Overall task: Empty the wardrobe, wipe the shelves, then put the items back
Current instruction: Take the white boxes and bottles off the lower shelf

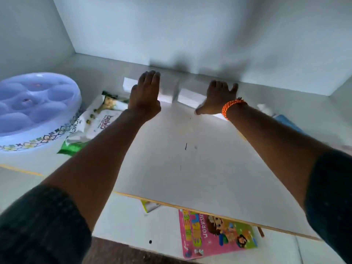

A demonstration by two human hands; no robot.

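Deep inside the pale grey wardrobe shelf (190,159), two small white boxes (190,99) sit side by side near the back wall, so both arms stretch far forward to reach them. I think they will be taken out next. Left hand (145,94) lies flat over the left box, fingers straight and close together. Right hand (219,98), with an orange woven wristband (232,106), rests spread on the right box. Neither hand is gripping. A round lilac plastic tray (36,111) and a white-and-green snack packet (95,121) wait at the left.

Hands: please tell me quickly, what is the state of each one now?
Left hand: open, fingers straight, over a white box, gripping nothing.
Right hand: open, fingers spread on another white box.
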